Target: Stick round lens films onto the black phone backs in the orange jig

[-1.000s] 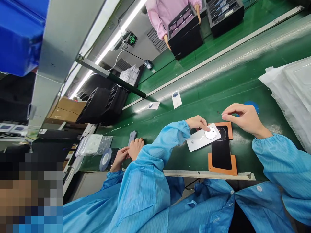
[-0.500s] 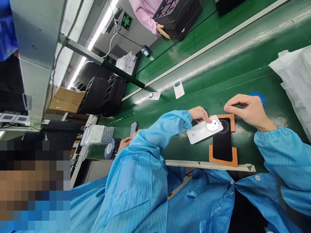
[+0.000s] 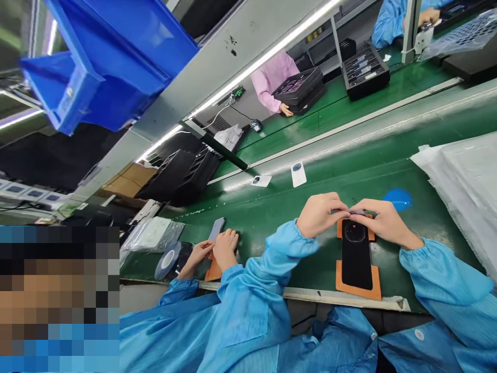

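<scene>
Left hand [image 3: 320, 213], right hand [image 3: 382, 224] at jig [image 3: 357, 289] far edge; belt [image 3: 341, 155] beyond

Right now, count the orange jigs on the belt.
2. The near jig lies below the left hand and right hand, which pinch a thin cover; the left jig pokes out under a co-worker's hands. Others may be hidden.
</scene>
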`<state>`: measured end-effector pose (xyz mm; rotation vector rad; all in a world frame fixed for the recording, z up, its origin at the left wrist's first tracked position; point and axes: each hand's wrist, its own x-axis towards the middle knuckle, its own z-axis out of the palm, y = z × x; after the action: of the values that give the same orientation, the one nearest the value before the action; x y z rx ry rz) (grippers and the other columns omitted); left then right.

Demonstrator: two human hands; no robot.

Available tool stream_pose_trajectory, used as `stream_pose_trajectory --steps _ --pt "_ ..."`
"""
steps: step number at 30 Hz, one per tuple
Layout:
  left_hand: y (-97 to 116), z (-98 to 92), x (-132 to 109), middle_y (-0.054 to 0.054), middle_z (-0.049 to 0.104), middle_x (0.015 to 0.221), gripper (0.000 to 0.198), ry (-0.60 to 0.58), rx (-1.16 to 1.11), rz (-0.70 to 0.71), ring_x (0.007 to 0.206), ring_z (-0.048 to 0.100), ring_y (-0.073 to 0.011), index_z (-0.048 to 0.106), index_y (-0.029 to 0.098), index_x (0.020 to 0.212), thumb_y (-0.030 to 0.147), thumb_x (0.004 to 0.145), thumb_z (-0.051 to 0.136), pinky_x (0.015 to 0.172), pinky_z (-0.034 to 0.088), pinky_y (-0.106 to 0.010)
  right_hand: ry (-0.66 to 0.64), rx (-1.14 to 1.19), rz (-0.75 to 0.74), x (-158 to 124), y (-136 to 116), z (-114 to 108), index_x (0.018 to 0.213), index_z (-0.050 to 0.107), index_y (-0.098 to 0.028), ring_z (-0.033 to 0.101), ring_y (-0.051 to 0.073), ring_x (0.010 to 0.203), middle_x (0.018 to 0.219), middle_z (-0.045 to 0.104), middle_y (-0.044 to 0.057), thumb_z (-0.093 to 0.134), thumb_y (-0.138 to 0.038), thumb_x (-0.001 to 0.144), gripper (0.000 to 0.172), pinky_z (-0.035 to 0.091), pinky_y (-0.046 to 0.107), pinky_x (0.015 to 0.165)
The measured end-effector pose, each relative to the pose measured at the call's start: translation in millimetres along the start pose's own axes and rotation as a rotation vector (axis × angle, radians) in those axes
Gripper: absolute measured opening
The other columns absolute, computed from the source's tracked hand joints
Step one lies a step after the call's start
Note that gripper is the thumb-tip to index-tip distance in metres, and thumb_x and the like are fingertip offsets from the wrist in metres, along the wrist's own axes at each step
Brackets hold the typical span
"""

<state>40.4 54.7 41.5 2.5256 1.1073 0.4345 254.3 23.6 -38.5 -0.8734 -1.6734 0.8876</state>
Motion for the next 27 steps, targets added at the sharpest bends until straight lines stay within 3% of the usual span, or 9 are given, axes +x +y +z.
stream_pose_trajectory --steps 3,8,13,23,27 --pt "20 -1.7 -4 -0.003 0.075 0.088 0.023 0.272 0.255 0.297 0.082 0.066 -0.0132 0.078 0.022 0.099 0.035 0.104 0.060 0.075 0.044 -0.029 0.162 -0.018 -0.188 -3 -4 -3 0.098 0.082 -0.028 0.076 0.020 0.089 0.098 0.081 0.003 0.068 -0.024 0.095 0.015 0.061 0.035 0.081" --pt "23 1.3 -4 -0.002 0.075 0.087 0.018 0.460 0.333 0.420 0.080 0.065 -0.0120 0.073 0.020 0.098 0.030 0.104 0.059 0.074 0.044 -0.028 0.225 -0.025 -0.276 -5 2 -7 0.110 0.082 -0.033 0.077 0.020 0.094 0.106 0.080 0.000 0.068 -0.010 0.092 0.032 0.063 0.035 0.082" --pt "19 -2.4 -6 -0.001 0.074 0.088 0.019 0.383 0.350 0.408 0.078 0.063 -0.0119 0.072 0.019 0.098 0.030 0.105 0.057 0.073 0.043 -0.029 0.188 -0.016 -0.235 -5 0 -4 0.110 0.081 -0.038 0.077 0.018 0.091 0.102 0.081 -0.003 0.072 -0.009 0.090 0.037 0.062 0.033 0.082" --pt "19 -1.2 -7 -0.003 0.074 0.095 0.025 0.271 0.375 0.365 0.084 0.064 -0.0131 0.071 0.020 0.104 0.031 0.109 0.049 0.076 0.041 -0.030 0.183 -0.021 -0.169 -5 -3 -6 0.103 0.082 -0.034 0.077 0.022 0.085 0.097 0.081 0.001 0.076 -0.018 0.090 0.021 0.064 0.037 0.075" --pt "20 -3.7 -5 -0.003 0.073 0.093 0.029 0.198 0.244 0.270 0.082 0.063 -0.0141 0.073 0.019 0.100 0.034 0.108 0.048 0.073 0.041 -0.030 0.165 -0.067 -0.114 -6 -7 -3 0.099 0.082 -0.031 0.075 0.020 0.082 0.095 0.081 0.000 0.077 -0.023 0.090 0.013 0.061 0.034 0.074"
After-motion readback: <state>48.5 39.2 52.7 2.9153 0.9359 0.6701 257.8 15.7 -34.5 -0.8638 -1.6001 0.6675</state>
